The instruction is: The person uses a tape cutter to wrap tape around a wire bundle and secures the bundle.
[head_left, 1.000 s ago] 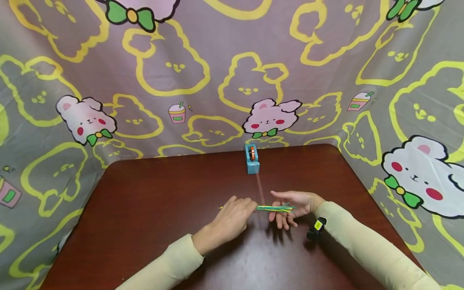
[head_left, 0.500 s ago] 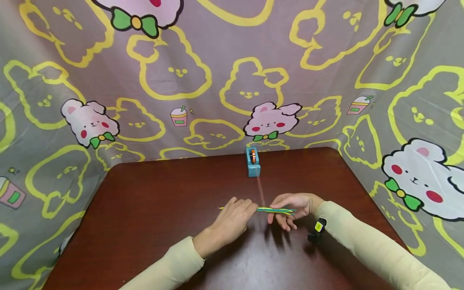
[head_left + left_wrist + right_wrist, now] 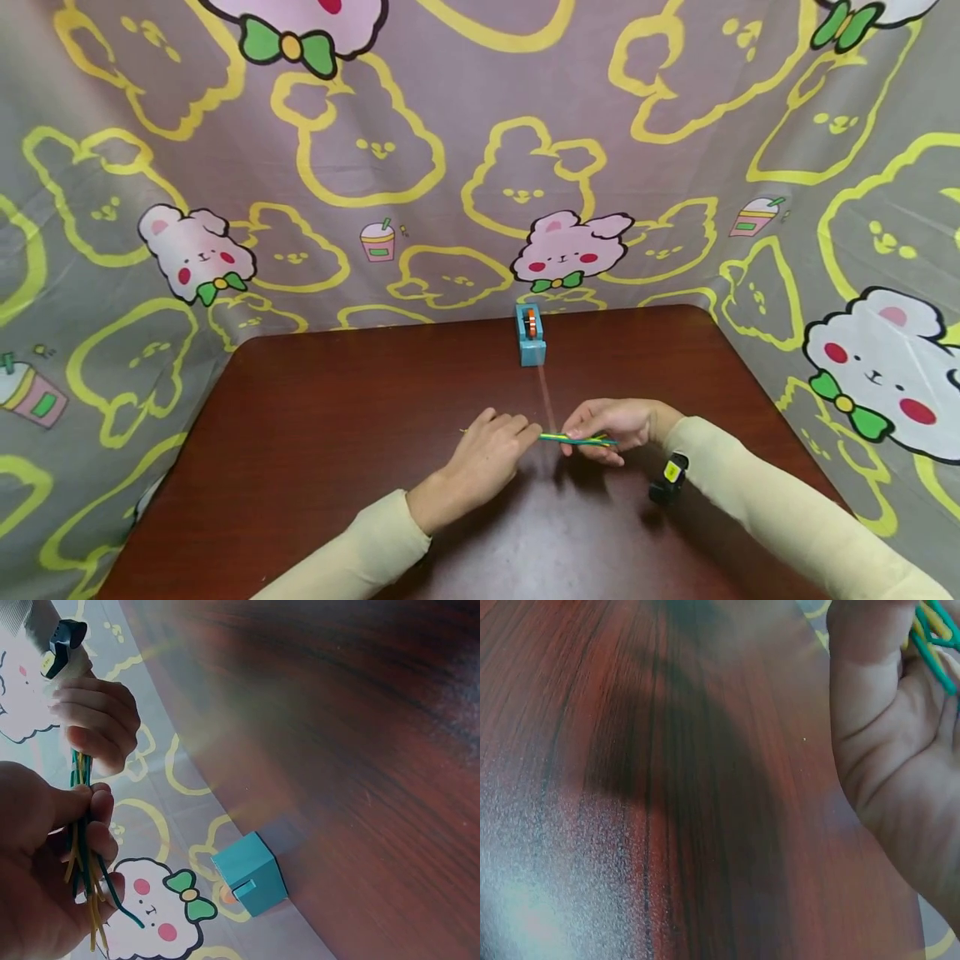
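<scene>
A bundle of thin green and yellow wires (image 3: 552, 437) is held level above the table between both hands. My left hand (image 3: 489, 446) grips its left part, and loose ends fan out past the fingers in the left wrist view, one green wire (image 3: 124, 907) bending aside. On the other end, my right hand (image 3: 618, 421) pinches the bundle between thumb and fingers; wire ends (image 3: 934, 664) lie across its palm in the right wrist view. A strip of clear tape (image 3: 546, 396) runs from the blue tape dispenser (image 3: 531, 350) to the bundle, between the two hands.
The dispenser, with an orange reel (image 3: 532, 322), stands near the back edge of the dark brown table (image 3: 337, 400). A patterned cloth (image 3: 450, 192) with cartoon rabbits hangs behind and at both sides. A black band with a yellow mark (image 3: 671, 475) sits at the right wrist.
My right hand's spread fingers and thumb have closed onto the right end of the bundle, and its splayed wires are drawn together. My left hand keeps its grip.
</scene>
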